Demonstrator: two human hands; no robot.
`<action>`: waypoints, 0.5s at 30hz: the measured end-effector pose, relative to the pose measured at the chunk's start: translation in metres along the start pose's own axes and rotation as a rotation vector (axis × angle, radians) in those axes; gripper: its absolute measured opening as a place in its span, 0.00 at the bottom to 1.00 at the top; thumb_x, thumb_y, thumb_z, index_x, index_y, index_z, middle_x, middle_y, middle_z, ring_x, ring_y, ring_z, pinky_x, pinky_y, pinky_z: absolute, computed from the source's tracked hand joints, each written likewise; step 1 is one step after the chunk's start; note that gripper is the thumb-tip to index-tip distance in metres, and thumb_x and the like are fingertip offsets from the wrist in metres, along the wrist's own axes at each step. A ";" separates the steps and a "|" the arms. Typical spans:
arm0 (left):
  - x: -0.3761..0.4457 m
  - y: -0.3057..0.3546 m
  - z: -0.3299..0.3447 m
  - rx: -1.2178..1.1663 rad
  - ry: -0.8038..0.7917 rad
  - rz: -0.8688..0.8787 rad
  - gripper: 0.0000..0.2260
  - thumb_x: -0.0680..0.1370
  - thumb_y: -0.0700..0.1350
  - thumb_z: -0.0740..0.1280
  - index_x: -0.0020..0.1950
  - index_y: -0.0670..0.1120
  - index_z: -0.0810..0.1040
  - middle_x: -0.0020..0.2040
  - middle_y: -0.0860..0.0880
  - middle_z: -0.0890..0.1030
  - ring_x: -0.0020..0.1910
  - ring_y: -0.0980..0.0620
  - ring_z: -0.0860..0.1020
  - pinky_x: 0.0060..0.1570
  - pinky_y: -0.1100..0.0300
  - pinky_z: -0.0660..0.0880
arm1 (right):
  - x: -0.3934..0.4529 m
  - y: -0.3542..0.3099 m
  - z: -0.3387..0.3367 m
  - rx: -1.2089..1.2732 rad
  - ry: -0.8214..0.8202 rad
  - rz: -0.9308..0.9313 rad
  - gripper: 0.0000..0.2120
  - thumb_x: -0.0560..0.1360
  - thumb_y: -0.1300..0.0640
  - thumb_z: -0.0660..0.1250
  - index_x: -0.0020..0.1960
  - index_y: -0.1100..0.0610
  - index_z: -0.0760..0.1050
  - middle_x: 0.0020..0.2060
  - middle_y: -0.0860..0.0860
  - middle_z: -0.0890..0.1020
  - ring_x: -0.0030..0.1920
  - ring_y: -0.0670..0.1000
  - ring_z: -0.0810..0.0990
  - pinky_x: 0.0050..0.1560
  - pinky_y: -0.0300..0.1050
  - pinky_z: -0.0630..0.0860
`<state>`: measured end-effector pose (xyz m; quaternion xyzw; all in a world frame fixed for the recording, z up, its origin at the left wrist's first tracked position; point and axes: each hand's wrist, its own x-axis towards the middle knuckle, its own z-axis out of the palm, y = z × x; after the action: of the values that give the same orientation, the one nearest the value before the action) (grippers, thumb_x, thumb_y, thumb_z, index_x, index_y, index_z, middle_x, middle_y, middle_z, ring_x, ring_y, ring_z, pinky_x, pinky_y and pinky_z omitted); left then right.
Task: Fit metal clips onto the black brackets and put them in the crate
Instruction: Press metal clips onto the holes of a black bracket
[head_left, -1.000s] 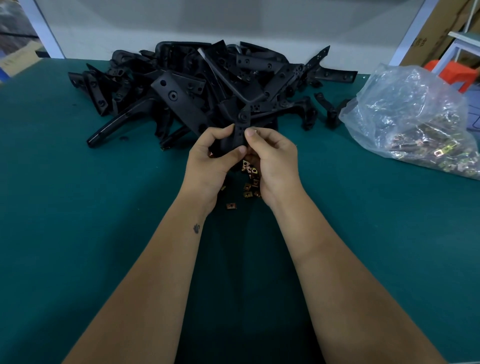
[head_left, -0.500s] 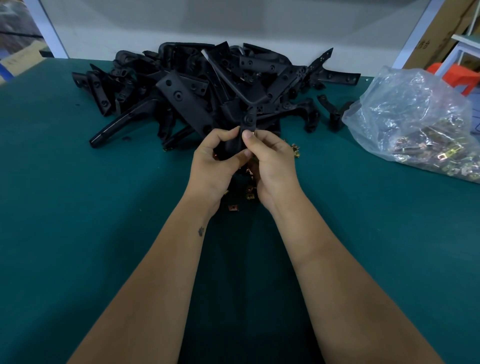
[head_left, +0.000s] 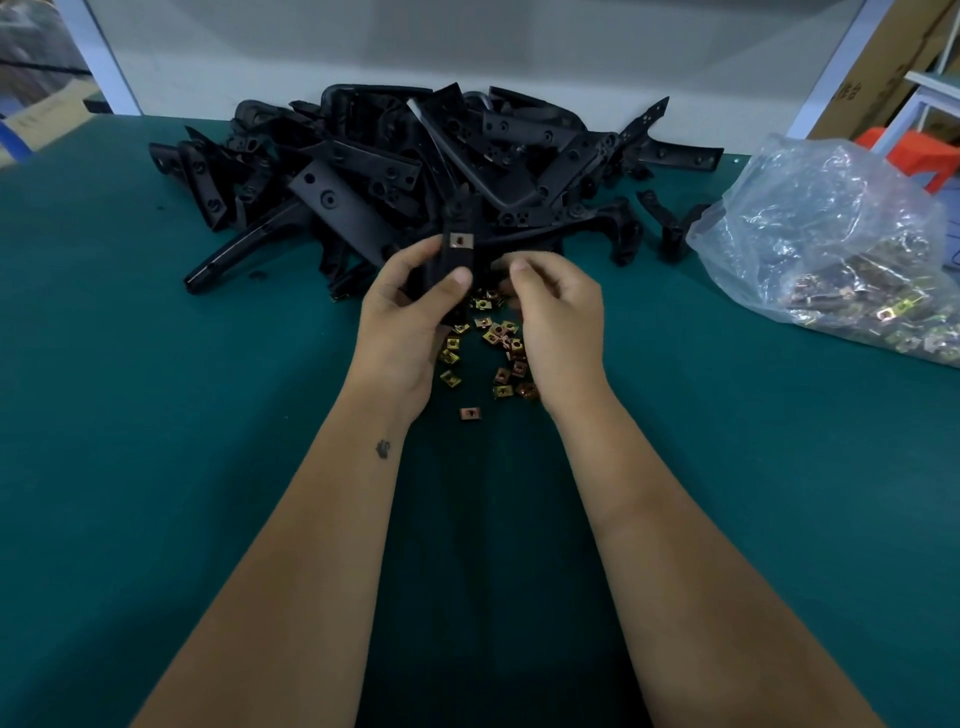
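My left hand (head_left: 410, 317) grips a black bracket (head_left: 457, 223) upright, thumb across its front. A copper-coloured metal clip (head_left: 460, 240) sits on the bracket just above my thumb. My right hand (head_left: 558, 317) hovers just right of the bracket with curled fingers, clear of it; whether it holds anything is hidden. Several loose metal clips (head_left: 501, 338) lie on the green table (head_left: 156, 415) between and below my hands. A big pile of black brackets (head_left: 405, 166) fills the table's far middle.
A clear plastic bag (head_left: 841, 249) of more clips lies at the right. One stray clip (head_left: 470, 413) lies nearest to me. Cardboard boxes (head_left: 883, 67) and an orange stool (head_left: 914, 156) stand beyond the far right edge. No crate is in view.
My right hand has come off the bracket and moved right. The clip now shows seated on the bracket, and the loose clips under my hands are uncovered.
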<state>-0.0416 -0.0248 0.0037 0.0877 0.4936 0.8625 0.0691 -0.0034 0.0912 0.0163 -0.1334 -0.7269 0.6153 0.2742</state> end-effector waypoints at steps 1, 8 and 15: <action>0.002 0.001 -0.003 -0.040 0.030 -0.008 0.11 0.77 0.35 0.69 0.55 0.48 0.80 0.45 0.55 0.85 0.46 0.58 0.83 0.46 0.63 0.78 | 0.000 0.002 -0.002 -0.147 0.000 -0.035 0.09 0.78 0.58 0.63 0.51 0.52 0.82 0.46 0.44 0.83 0.48 0.41 0.80 0.48 0.35 0.75; 0.004 0.005 -0.008 -0.162 0.080 -0.067 0.08 0.80 0.37 0.67 0.56 0.47 0.80 0.42 0.52 0.80 0.43 0.55 0.79 0.51 0.58 0.79 | -0.001 0.014 -0.004 -0.963 -0.238 -0.159 0.13 0.75 0.53 0.65 0.56 0.56 0.81 0.55 0.54 0.77 0.60 0.57 0.69 0.59 0.49 0.68; 0.000 0.005 -0.002 -0.149 0.052 -0.124 0.08 0.80 0.41 0.68 0.58 0.49 0.79 0.49 0.52 0.78 0.43 0.52 0.80 0.43 0.59 0.80 | 0.001 0.015 -0.004 -0.866 -0.219 -0.200 0.08 0.74 0.58 0.69 0.52 0.57 0.80 0.52 0.54 0.78 0.58 0.56 0.71 0.57 0.49 0.69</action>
<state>-0.0417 -0.0289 0.0071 0.0291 0.4344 0.8928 0.1156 -0.0042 0.0979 0.0022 -0.0989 -0.9512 0.2359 0.1729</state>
